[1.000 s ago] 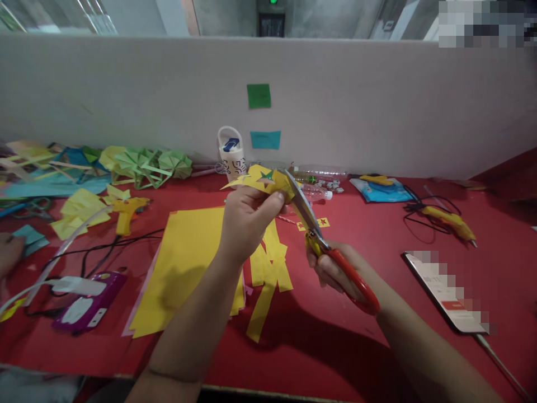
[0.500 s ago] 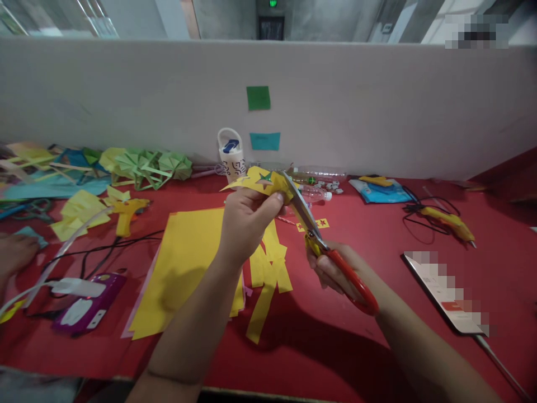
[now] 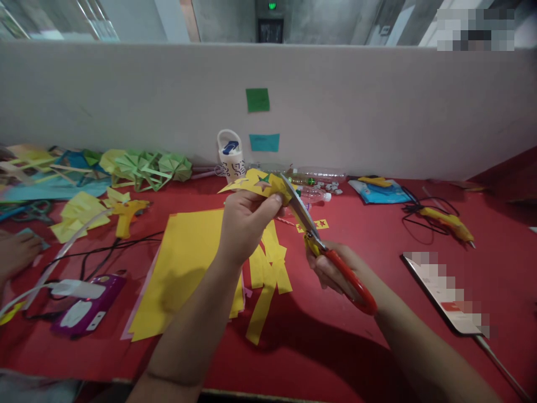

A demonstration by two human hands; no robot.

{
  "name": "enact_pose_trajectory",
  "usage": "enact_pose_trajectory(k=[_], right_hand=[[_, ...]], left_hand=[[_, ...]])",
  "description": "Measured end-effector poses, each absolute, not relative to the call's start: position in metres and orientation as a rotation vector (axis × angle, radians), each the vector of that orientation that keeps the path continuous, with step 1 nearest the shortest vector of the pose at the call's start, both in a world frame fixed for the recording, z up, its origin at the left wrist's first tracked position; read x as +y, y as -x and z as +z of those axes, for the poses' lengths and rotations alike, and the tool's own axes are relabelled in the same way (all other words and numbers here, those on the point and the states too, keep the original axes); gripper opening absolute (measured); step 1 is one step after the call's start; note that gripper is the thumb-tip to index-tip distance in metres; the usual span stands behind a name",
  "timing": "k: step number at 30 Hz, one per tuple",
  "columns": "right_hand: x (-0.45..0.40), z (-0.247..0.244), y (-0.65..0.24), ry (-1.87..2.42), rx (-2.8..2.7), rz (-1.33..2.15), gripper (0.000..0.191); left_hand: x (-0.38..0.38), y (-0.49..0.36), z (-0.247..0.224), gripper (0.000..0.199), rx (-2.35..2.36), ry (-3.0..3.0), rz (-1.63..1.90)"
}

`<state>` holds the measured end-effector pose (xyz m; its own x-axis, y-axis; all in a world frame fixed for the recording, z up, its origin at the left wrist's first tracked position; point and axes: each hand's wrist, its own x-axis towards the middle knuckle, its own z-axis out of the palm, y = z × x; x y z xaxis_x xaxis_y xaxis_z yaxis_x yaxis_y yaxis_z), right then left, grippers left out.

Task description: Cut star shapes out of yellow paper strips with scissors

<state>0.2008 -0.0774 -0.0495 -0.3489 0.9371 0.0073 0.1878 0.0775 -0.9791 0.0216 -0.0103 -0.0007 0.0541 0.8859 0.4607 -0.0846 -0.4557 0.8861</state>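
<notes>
Between thumb and fingers, my left hand [image 3: 247, 224] pinches a strip of yellow paper [image 3: 251, 180] with star-shaped holes cut in it. My right hand [image 3: 331, 266] is closed round the red handle of a pair of scissors [image 3: 350, 282]. The blades point up and to the left, against the right end of the strip beside my left thumb; whether they bite into the paper I cannot tell. Under my left arm lies a stack of yellow paper sheets [image 3: 188, 240]. Loose yellow strips [image 3: 262, 313] lie to its right, and a small strip with star holes [image 3: 321, 224] rests farther back.
At left are a glue gun [image 3: 125, 218], a purple power strip [image 3: 90, 308] with cables, folded paper shapes [image 3: 146, 168] and another person's hand [image 3: 19, 252]. Plastic bottles [image 3: 319, 174] and a white cup [image 3: 232, 165] line the partition. A second glue gun [image 3: 447, 219] and a phone [image 3: 440, 296] lie right.
The scissor blades and the strip's right end have shifted very slightly. Both hands keep their grip in nearly the same place, and the view has tilted a little.
</notes>
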Motion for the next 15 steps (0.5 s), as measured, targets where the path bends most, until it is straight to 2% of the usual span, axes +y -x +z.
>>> enact_pose_trajectory(k=[5, 15], right_hand=[[-0.076, -0.05, -0.202, 1.164, -1.678, 1.3, 0.048], [-0.079, -0.046, -0.198, 1.022, -1.71, 1.277, 0.053]], left_hand=[[-0.008, -0.017, -0.004, 0.022, 0.744, -1.539, 1.531], [-0.015, -0.027, -0.011, 0.019, 0.761, -1.616, 1.644]])
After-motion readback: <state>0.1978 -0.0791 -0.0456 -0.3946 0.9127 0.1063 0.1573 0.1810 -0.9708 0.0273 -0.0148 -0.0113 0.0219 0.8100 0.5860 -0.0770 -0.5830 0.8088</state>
